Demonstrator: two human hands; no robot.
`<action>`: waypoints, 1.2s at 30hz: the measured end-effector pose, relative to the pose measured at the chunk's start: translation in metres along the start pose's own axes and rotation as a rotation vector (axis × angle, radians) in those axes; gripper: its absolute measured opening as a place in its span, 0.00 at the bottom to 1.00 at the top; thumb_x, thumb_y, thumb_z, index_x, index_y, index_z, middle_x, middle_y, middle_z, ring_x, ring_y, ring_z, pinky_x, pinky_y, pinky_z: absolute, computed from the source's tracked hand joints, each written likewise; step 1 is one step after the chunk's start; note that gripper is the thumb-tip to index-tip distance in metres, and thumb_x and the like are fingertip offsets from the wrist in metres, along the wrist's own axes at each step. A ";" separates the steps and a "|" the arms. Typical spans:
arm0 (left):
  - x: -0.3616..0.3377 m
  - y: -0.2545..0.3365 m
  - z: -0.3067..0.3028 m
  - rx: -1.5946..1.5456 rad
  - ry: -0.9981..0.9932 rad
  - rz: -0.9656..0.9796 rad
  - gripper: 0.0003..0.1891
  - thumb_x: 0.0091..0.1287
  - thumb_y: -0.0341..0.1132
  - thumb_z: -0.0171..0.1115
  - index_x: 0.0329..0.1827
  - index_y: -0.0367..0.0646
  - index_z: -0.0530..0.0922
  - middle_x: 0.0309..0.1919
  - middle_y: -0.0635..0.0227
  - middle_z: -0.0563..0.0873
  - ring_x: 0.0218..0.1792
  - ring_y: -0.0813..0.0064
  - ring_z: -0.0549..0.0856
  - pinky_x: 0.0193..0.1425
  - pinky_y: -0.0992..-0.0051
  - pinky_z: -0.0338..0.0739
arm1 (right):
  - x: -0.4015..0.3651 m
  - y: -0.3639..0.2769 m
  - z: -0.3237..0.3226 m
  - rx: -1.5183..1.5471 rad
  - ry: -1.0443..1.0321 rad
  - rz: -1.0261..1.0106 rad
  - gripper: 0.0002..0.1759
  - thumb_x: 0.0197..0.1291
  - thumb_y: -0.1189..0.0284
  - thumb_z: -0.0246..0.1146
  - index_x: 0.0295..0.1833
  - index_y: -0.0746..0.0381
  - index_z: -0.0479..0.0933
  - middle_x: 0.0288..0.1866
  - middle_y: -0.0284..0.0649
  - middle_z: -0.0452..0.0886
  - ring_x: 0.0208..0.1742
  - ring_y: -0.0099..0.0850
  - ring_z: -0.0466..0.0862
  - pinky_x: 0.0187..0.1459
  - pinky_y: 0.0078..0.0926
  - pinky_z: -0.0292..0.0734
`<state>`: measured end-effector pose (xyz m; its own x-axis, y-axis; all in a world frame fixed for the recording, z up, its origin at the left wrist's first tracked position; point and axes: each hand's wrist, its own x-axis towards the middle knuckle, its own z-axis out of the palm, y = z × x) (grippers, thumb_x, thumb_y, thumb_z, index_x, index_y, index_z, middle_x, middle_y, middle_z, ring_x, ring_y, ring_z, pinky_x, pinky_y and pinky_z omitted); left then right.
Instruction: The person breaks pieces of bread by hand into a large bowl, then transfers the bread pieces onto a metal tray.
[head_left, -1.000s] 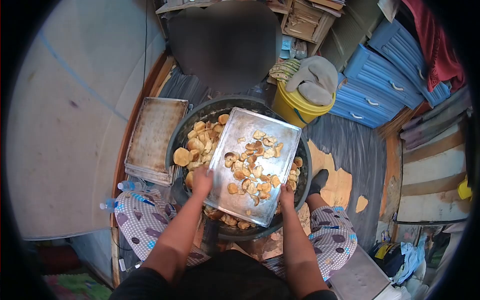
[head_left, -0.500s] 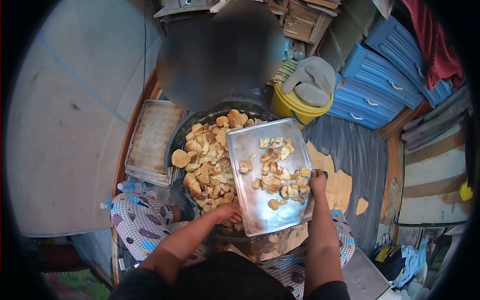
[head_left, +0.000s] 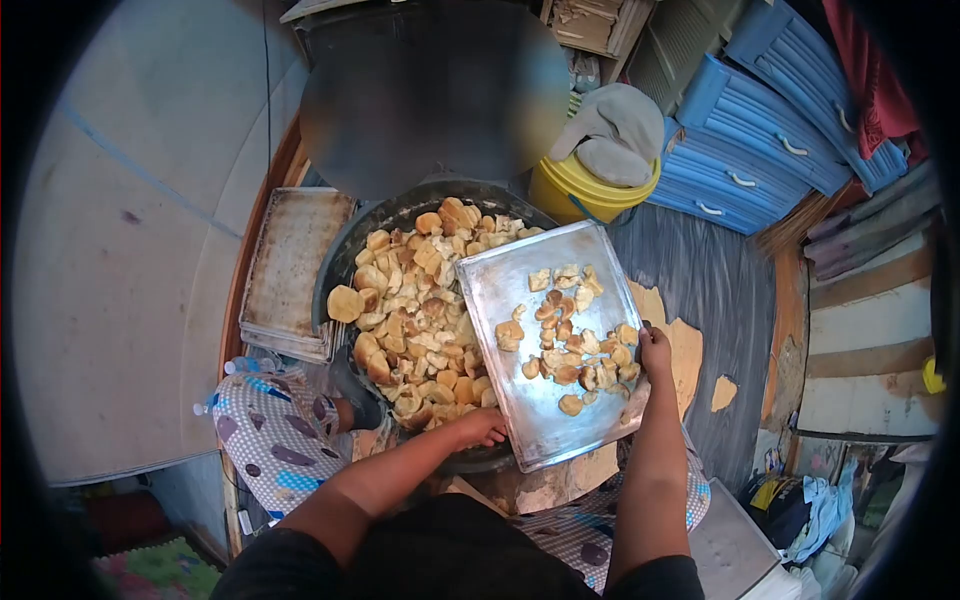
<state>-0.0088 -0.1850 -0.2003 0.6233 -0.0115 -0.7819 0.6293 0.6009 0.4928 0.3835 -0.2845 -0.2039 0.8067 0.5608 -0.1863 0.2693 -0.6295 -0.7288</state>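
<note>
A shallow metal baking tray (head_left: pixel 500 300) lies tilted across my lap and the right side of a big black tub (head_left: pixel 335 255). Torn and whole pieces of bread (head_left: pixel 570 340) are scattered over the tray's right half. On its right edge, my right hand (head_left: pixel 655 355) is closed, thumb on the rim. My left hand (head_left: pixel 482 428) is closed at the tray's lower left edge, its fingertips partly hidden. Browned bun pieces (head_left: pixel 410 330) heap up inside the tub, just beyond my left hand.
Stacked, stained trays (head_left: pixel 290 265) lie left of the tub. A yellow bucket (head_left: pixel 590 195) topped with grey cloth (head_left: pixel 610 135) stands behind it, near blue drawers (head_left: pixel 745 165). Plastic bottles (head_left: pixel 245 365) lie by my left knee. A dark blurred shape covers the top middle.
Both hands and the tray have shifted slightly right in view, with the bread pieces still on the tray. The surroundings have moved a little up and left in view.
</note>
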 end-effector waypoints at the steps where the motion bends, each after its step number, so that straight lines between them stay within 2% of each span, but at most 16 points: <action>1: -0.001 0.002 -0.001 0.021 0.046 -0.026 0.18 0.69 0.46 0.49 0.50 0.42 0.73 0.42 0.66 0.78 0.42 0.73 0.79 0.42 0.74 0.74 | -0.004 0.006 -0.002 0.000 0.001 -0.002 0.15 0.62 0.63 0.56 0.37 0.66 0.77 0.26 0.37 0.78 0.27 0.27 0.75 0.33 0.26 0.70; 3: 0.002 0.003 -0.005 0.058 0.079 -0.024 0.17 0.69 0.46 0.49 0.48 0.42 0.73 0.40 0.66 0.79 0.39 0.73 0.79 0.39 0.74 0.74 | -0.012 0.012 -0.008 0.047 -0.035 0.096 0.16 0.61 0.63 0.58 0.38 0.67 0.77 0.29 0.45 0.80 0.31 0.33 0.78 0.37 0.31 0.72; 8: 0.010 0.003 -0.019 0.049 0.210 0.122 0.15 0.70 0.43 0.48 0.45 0.39 0.75 0.32 0.66 0.79 0.33 0.74 0.78 0.33 0.74 0.74 | -0.049 0.013 -0.006 0.150 0.068 0.196 0.16 0.63 0.64 0.55 0.36 0.68 0.75 0.27 0.43 0.78 0.29 0.32 0.75 0.35 0.31 0.71; 10: 0.002 0.026 -0.021 0.059 0.409 0.184 0.14 0.70 0.40 0.48 0.46 0.38 0.75 0.32 0.67 0.79 0.32 0.74 0.78 0.34 0.73 0.73 | -0.064 0.022 0.000 0.129 0.093 0.210 0.16 0.63 0.64 0.55 0.35 0.68 0.75 0.26 0.43 0.77 0.29 0.33 0.75 0.34 0.32 0.70; 11: 0.000 0.035 -0.025 0.057 0.409 0.184 0.14 0.70 0.40 0.48 0.46 0.38 0.75 0.32 0.67 0.79 0.32 0.74 0.78 0.34 0.73 0.73 | -0.069 0.028 0.004 0.106 0.119 0.227 0.16 0.63 0.64 0.55 0.35 0.68 0.75 0.26 0.43 0.76 0.28 0.33 0.75 0.34 0.32 0.70; 14: 0.001 0.053 -0.033 -0.006 0.422 0.223 0.11 0.70 0.35 0.49 0.49 0.38 0.74 0.36 0.68 0.80 0.33 0.76 0.77 0.41 0.74 0.74 | -0.081 0.043 0.010 0.128 0.181 0.249 0.16 0.63 0.64 0.55 0.34 0.68 0.75 0.25 0.43 0.76 0.28 0.33 0.74 0.33 0.33 0.69; 16: 0.010 0.057 -0.038 0.173 0.448 0.433 0.15 0.69 0.31 0.49 0.57 0.37 0.72 0.43 0.66 0.81 0.40 0.74 0.78 0.49 0.75 0.72 | -0.085 0.052 0.010 0.171 0.198 0.277 0.16 0.63 0.64 0.55 0.36 0.68 0.74 0.26 0.42 0.77 0.28 0.34 0.75 0.34 0.34 0.71; 17: 0.013 0.057 -0.040 0.173 0.440 0.433 0.15 0.69 0.31 0.49 0.57 0.37 0.72 0.43 0.66 0.81 0.40 0.74 0.78 0.49 0.75 0.72 | -0.087 0.057 0.008 0.167 0.203 0.280 0.16 0.63 0.64 0.55 0.36 0.68 0.74 0.26 0.42 0.77 0.28 0.34 0.75 0.34 0.34 0.71; 19: 0.018 0.055 -0.045 0.169 0.384 0.474 0.20 0.68 0.28 0.49 0.63 0.37 0.67 0.50 0.63 0.79 0.48 0.73 0.76 0.55 0.77 0.68 | -0.095 0.048 0.008 0.180 0.293 0.128 0.17 0.64 0.62 0.55 0.47 0.67 0.73 0.33 0.44 0.78 0.34 0.34 0.77 0.39 0.31 0.73; 23: 0.022 0.046 -0.037 0.142 0.400 0.532 0.23 0.64 0.28 0.53 0.64 0.38 0.65 0.49 0.56 0.80 0.49 0.68 0.78 0.56 0.73 0.69 | -0.094 0.031 0.015 0.192 0.299 0.137 0.24 0.62 0.61 0.57 0.58 0.65 0.67 0.45 0.48 0.77 0.44 0.39 0.77 0.48 0.33 0.72; 25: 0.027 0.040 -0.036 0.504 0.626 0.686 0.29 0.62 0.28 0.55 0.67 0.40 0.60 0.57 0.48 0.72 0.58 0.57 0.73 0.63 0.70 0.65 | -0.103 -0.006 0.013 -0.366 0.414 -0.114 0.30 0.57 0.61 0.60 0.63 0.62 0.64 0.53 0.49 0.74 0.52 0.45 0.74 0.54 0.37 0.69; 27: 0.018 0.042 -0.027 0.580 0.692 0.678 0.30 0.61 0.30 0.57 0.68 0.42 0.60 0.61 0.47 0.67 0.61 0.53 0.68 0.66 0.68 0.62 | -0.106 -0.047 0.011 -0.403 0.397 -0.100 0.28 0.54 0.63 0.62 0.60 0.60 0.67 0.55 0.49 0.72 0.55 0.49 0.71 0.57 0.40 0.66; 29: 0.004 0.050 -0.018 0.656 0.756 0.669 0.32 0.59 0.31 0.58 0.68 0.43 0.60 0.65 0.46 0.62 0.65 0.48 0.64 0.68 0.66 0.59 | -0.101 -0.056 0.015 -0.365 0.089 -0.057 0.26 0.51 0.67 0.64 0.57 0.59 0.70 0.56 0.50 0.70 0.57 0.49 0.69 0.57 0.39 0.65; 30: -0.003 0.054 -0.013 0.785 0.781 0.652 0.32 0.59 0.33 0.59 0.68 0.44 0.60 0.66 0.47 0.59 0.65 0.47 0.62 0.68 0.63 0.58 | -0.095 -0.055 0.019 -0.281 0.049 -0.183 0.23 0.48 0.74 0.64 0.53 0.60 0.72 0.56 0.51 0.68 0.57 0.50 0.69 0.58 0.39 0.65; 34: -0.012 0.070 -0.004 1.025 0.793 0.641 0.31 0.60 0.36 0.59 0.68 0.47 0.61 0.68 0.50 0.56 0.68 0.46 0.57 0.69 0.56 0.55 | -0.070 -0.067 0.031 -0.099 0.320 -0.335 0.20 0.46 0.83 0.59 0.49 0.62 0.73 0.51 0.52 0.71 0.55 0.49 0.70 0.58 0.39 0.65; 36: -0.009 0.080 -0.002 1.022 0.790 0.651 0.30 0.60 0.36 0.59 0.67 0.48 0.62 0.68 0.51 0.56 0.68 0.47 0.56 0.69 0.55 0.54 | -0.069 -0.098 0.035 -0.104 0.303 -0.374 0.20 0.46 0.83 0.59 0.48 0.62 0.73 0.52 0.52 0.71 0.56 0.49 0.70 0.59 0.39 0.65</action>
<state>0.0346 -0.1352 -0.1550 0.7214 0.6755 -0.1526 0.6002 -0.4999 0.6244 0.2831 -0.2422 -0.1428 0.7573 0.5868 0.2867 0.6083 -0.4739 -0.6367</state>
